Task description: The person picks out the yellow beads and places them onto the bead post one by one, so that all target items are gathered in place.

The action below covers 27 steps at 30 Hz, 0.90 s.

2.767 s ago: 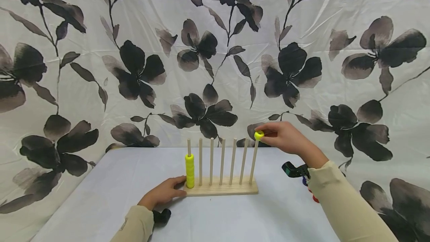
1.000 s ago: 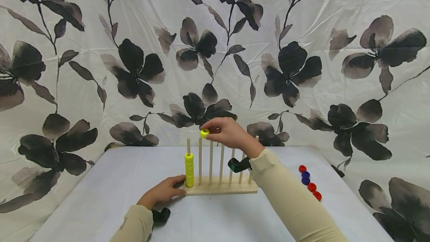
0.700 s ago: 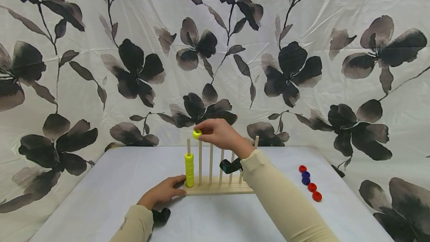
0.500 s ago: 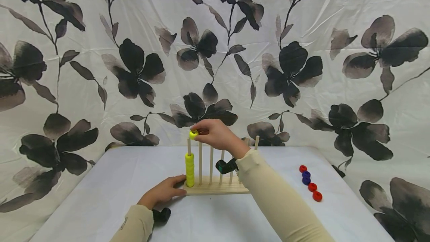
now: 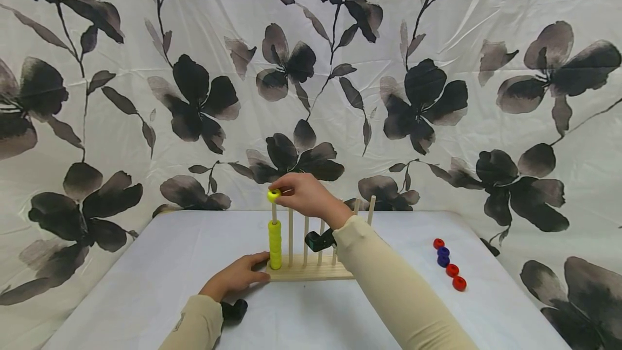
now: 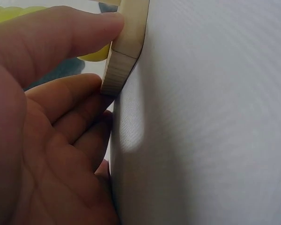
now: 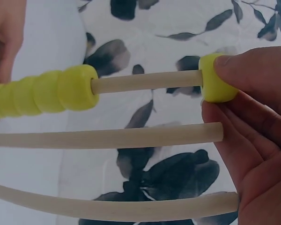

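Note:
A wooden peg rack [image 5: 316, 270] with several upright pegs stands on the white table. Yellow beads [image 5: 275, 244] are stacked on its leftmost peg, leaving the peg's upper part bare. My right hand [image 5: 308, 196] pinches one more yellow bead [image 7: 215, 78] between thumb and fingers; in the right wrist view it sits at the tip of that same peg, apart from the stack. My left hand [image 5: 238, 277] holds the left end of the rack's base. In the left wrist view, the thumb [image 6: 91, 30] and fingertips touch that wooden end.
To the right on the table lie red beads [image 5: 459, 283] and blue beads [image 5: 443, 261] in a loose row. A floral cloth [image 5: 311, 69] hangs behind the table [image 5: 160, 274]. My right forearm hides the rack's right end.
My right hand has carried the yellow bead leftward from near the rightmost peg, across the rack, to the top of the leftmost peg. The left hand has stayed on the base.

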### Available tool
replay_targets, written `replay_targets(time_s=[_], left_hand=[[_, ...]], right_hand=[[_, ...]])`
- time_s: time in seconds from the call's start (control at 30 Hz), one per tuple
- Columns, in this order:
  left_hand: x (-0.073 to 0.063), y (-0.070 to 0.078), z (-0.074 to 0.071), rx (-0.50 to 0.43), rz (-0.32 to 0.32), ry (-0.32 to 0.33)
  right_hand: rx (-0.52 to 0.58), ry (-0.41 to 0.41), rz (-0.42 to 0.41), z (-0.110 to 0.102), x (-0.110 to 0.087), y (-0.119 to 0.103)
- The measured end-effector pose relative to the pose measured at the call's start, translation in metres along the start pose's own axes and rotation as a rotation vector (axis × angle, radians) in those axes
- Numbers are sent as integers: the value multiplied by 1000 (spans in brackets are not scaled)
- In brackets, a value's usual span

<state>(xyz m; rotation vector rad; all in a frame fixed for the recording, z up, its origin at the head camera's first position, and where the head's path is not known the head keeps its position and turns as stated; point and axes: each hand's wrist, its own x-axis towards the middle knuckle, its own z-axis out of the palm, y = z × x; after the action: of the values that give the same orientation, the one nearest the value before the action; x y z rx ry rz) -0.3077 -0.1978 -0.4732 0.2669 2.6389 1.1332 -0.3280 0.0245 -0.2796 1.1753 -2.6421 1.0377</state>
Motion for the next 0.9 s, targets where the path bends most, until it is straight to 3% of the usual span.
replay_targets(time_s=[0.23,0.5,0.9], left_hand=[[0,2,0,-4,-11,-18],[0,0,-1,11,18,-29],[1,0,0,-3,0,-16]], right_hand=[[-86,-37,24,2,1,-2],[-190,-27,-29,2,1,-2],[-209,-25,-45,-5,-5,1]])
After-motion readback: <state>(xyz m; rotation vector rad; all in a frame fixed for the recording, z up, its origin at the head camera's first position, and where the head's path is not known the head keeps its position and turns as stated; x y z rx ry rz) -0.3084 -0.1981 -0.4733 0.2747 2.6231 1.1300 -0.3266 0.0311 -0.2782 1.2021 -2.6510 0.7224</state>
